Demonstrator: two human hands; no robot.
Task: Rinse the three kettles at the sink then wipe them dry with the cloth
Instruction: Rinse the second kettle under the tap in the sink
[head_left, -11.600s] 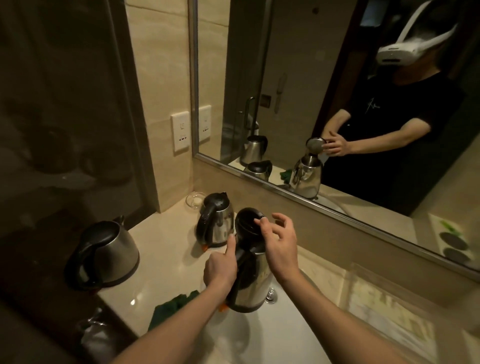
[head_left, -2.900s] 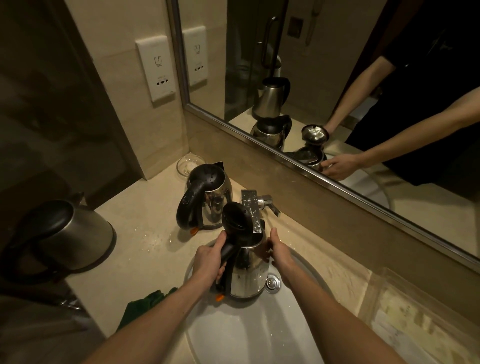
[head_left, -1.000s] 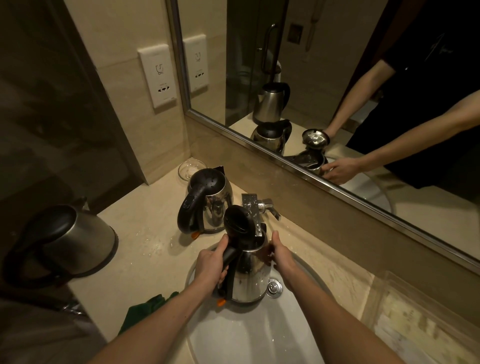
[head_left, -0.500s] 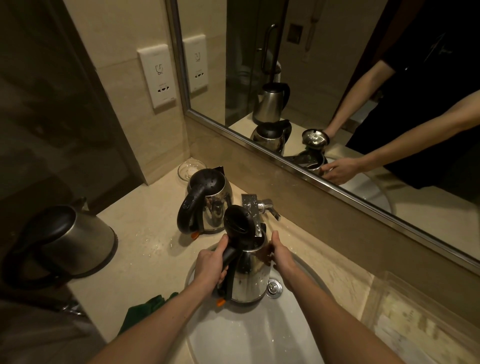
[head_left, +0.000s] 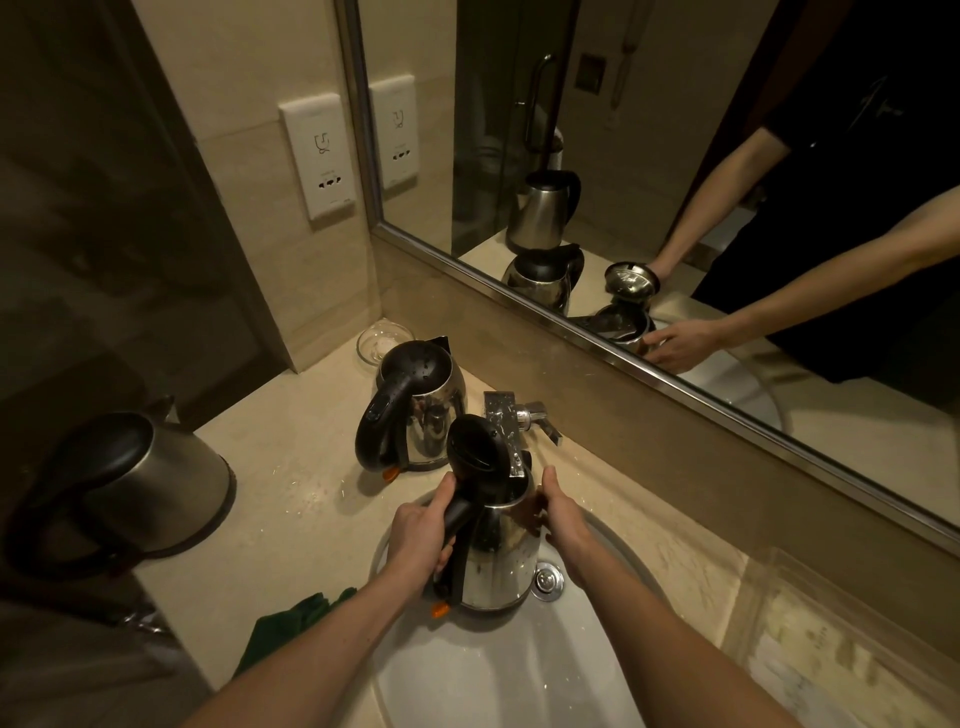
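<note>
A steel kettle (head_left: 501, 564) with its black lid flipped up stands over the white sink (head_left: 498, 675), under the chrome tap (head_left: 511, 423). My left hand (head_left: 421, 538) grips its black handle. My right hand (head_left: 561, 512) holds the kettle's right side near the rim. A second steel kettle (head_left: 415, 405) with a wet black lid stands on the counter behind. A third, rounder kettle (head_left: 124, 486) sits at the far left. A green cloth (head_left: 291, 629) lies on the counter edge by my left forearm.
A small glass dish (head_left: 382, 340) sits in the back corner by the wall. A wall socket plate (head_left: 317, 158) is above it. A wide mirror (head_left: 675, 182) runs along the back. A clear tray (head_left: 831, 649) lies on the counter at right. Water drops speckle the beige counter (head_left: 291, 467).
Long ago I held the kettle higher with my right hand at its lid. Over the last second nothing has visibly moved; both hands keep the kettle under the tap.
</note>
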